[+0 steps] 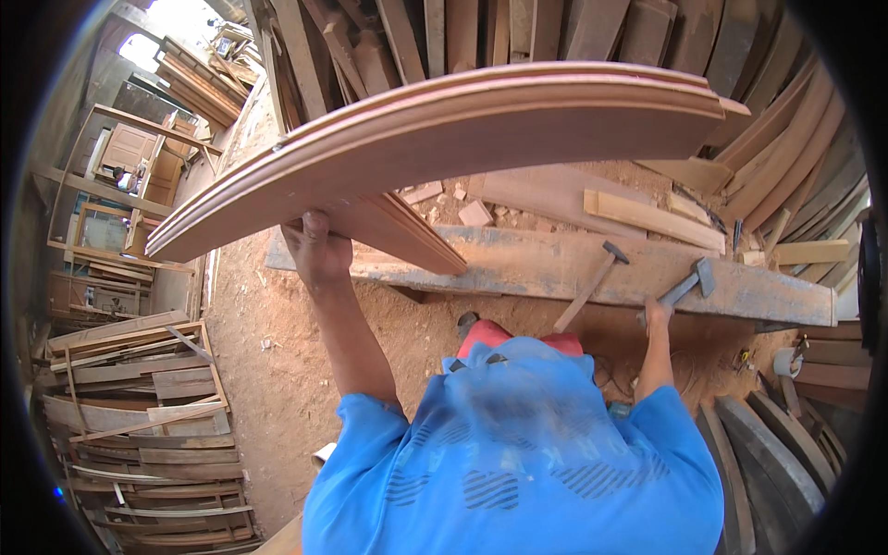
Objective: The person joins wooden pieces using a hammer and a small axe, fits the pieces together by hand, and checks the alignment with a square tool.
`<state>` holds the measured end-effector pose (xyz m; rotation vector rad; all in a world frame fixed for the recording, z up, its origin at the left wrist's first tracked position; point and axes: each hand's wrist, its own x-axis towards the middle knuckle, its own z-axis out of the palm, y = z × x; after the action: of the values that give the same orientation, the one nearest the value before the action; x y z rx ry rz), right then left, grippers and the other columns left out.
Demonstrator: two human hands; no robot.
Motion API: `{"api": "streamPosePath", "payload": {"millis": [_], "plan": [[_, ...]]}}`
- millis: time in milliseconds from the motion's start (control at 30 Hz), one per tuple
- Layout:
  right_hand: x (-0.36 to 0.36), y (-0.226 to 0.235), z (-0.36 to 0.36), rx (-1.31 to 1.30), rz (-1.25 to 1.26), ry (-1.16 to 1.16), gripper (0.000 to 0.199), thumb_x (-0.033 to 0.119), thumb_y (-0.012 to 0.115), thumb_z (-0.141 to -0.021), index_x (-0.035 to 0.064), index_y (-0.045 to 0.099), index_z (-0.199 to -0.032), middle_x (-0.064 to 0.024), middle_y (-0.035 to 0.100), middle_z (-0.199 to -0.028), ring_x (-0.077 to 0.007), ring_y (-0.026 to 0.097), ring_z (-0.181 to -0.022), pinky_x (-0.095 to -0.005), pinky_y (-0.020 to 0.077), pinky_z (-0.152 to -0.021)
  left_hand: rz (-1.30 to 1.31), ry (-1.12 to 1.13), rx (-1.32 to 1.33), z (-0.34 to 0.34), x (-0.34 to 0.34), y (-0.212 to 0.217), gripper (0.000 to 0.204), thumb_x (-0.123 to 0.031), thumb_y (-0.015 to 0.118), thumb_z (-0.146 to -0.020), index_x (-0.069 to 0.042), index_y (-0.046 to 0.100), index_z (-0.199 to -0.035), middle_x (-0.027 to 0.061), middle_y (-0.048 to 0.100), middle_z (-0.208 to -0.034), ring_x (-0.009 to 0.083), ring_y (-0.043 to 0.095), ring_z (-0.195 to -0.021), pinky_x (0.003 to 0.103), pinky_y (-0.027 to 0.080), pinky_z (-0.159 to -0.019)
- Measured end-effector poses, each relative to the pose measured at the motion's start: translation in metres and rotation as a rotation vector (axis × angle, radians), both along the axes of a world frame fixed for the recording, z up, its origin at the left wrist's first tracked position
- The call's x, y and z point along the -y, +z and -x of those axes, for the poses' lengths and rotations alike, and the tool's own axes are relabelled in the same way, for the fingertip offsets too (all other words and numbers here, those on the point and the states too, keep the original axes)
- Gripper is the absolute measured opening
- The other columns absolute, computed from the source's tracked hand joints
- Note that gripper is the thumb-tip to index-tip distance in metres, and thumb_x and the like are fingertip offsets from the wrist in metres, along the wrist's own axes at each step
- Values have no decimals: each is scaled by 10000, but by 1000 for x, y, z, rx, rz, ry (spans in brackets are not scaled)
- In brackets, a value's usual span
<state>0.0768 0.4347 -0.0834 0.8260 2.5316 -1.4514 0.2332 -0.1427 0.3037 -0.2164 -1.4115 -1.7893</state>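
Note:
My left hand (319, 254) is closed on a wooden frame piece, right where its two parts meet. The long moulded board (444, 134) with stepped edges spans the view, raised above the bench. From its underside a shorter grooved board (407, 236) runs down toward the wooden beam (518, 254), its end over the beam's top. At the beam's right part, my right hand (657, 314) is wrapped round a grey hammer (686, 287), head up. A second hammer (592, 285) with a wooden handle lies across the beam, its handle end near my lap.
Planks and curved boards (786, 157) lean along the far and right sides. Offcuts (476, 215) and a pale strip (652, 222) lie beyond the beam. Stacked timber (157, 435) fills the left. Sawdust covers the floor (264, 342). More curved pieces (768, 462) stand at the lower right.

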Motion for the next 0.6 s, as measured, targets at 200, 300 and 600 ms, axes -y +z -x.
{"api": "streamPosePath", "payload": {"millis": [200,300,600], "plan": [[5,41,-64,213,326,65,82,93,618,-823,14,597,-814,-72,601,-721,-194,586,-561,-375,513,-510,-75,33,-44,16,0,-1,509,-279,819,-879,-54,607,-1283,69,702,-1182,213,656,-1140,372,585,-910],[-2,21,-90,341,268,115,175,156,676,-828,4,606,-882,-80,602,-717,-246,619,-593,-455,530,-542,-63,8,-41,23,7,1,498,-298,816,-883,-30,618,-1254,66,708,-1156,205,657,-1121,374,543,-953],[53,-27,24,173,536,-407,362,91,737,-847,-76,623,-1147,-103,671,-956,-238,658,-757,-412,560,-639,-144,-2,32,31,36,-9,412,-222,717,-969,-97,539,-1319,66,661,-1194,203,643,-1107,370,587,-919]]}}
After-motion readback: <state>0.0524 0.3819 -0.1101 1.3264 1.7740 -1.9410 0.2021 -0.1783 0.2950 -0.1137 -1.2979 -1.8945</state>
